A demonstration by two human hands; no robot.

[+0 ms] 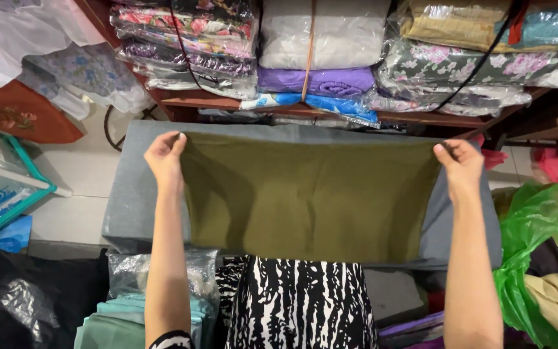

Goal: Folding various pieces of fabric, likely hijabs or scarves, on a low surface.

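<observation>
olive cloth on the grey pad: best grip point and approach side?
Grip the olive cloth at its two far corners, coming in from above at the left and right ends. It lies flat and spread wide on the grey pad, so only edges offer a pinch; the left hand and right hand pinch there.

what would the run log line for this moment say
left hand: grips cloth corner | right hand: grips other corner | olive cloth: spread over grey table
</observation>
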